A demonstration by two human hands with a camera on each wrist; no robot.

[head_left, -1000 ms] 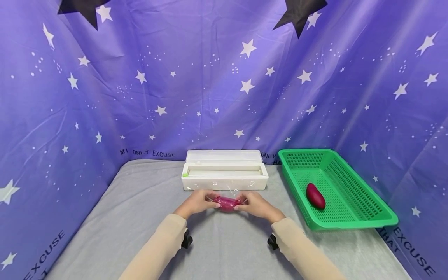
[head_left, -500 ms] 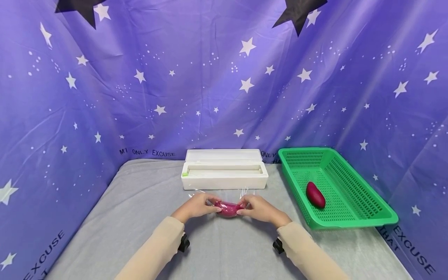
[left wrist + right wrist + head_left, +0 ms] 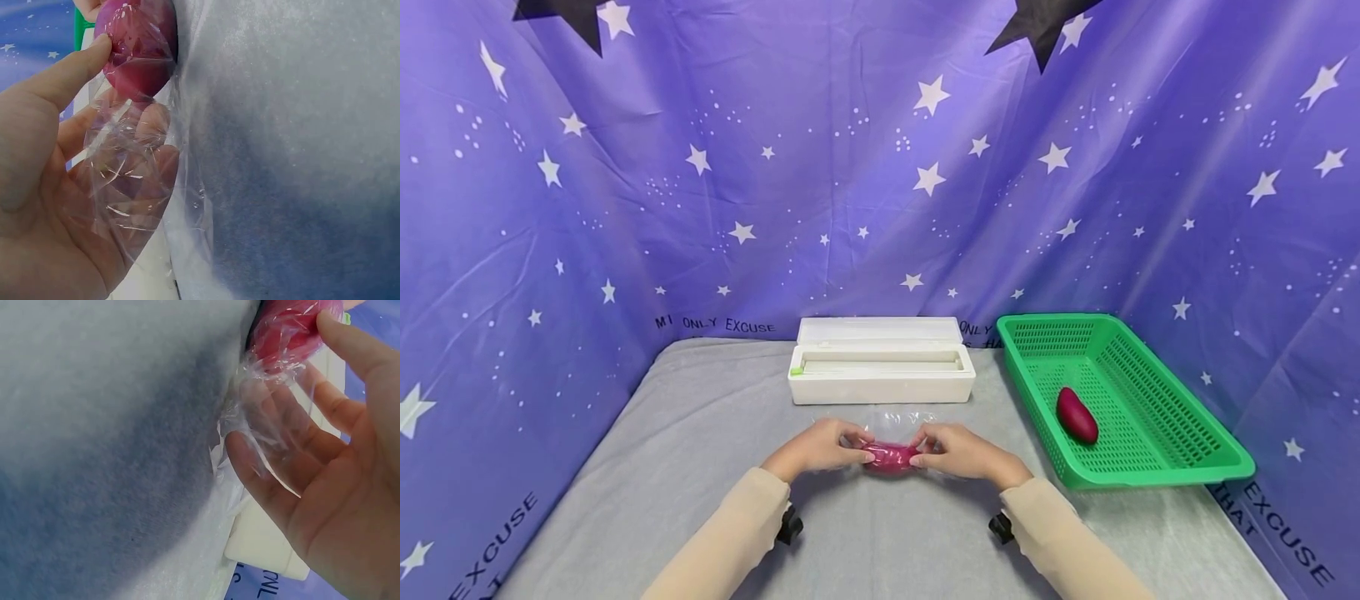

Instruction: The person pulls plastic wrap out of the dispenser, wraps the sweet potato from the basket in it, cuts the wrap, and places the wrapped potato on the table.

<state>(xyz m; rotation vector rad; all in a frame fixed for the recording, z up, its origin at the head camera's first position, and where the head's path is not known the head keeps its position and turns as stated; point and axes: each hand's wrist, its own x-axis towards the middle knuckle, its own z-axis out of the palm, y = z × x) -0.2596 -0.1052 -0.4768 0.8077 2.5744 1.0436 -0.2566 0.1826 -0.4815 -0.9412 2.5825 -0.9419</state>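
A purplish-red sweet potato (image 3: 890, 458) lies in clear plastic wrap (image 3: 128, 181) in the middle of the table. My left hand (image 3: 823, 447) grips one end of it, thumb on top and fingers curled beneath. At the opposite end my right hand (image 3: 958, 452) holds it the same way. In the left wrist view loose film trails past the end over my fingers. Crumpled plastic wrap (image 3: 262, 425) hangs over the right hand's fingers too. Just behind the hands stands a white plastic wrap dispenser (image 3: 882, 390) with its lid raised.
A green basket (image 3: 1150, 481) stands on the right, holding a second, unwrapped sweet potato (image 3: 1077, 416). Grey cloth (image 3: 715, 408) covers the table. A purple star-print curtain (image 3: 820, 200) rises behind and along both sides.
Both hands have drawn the wrapped sweet potato a little toward me, away from the dispenser. The film between it and the dispenser has shifted along. The basket and its sweet potato stay put.
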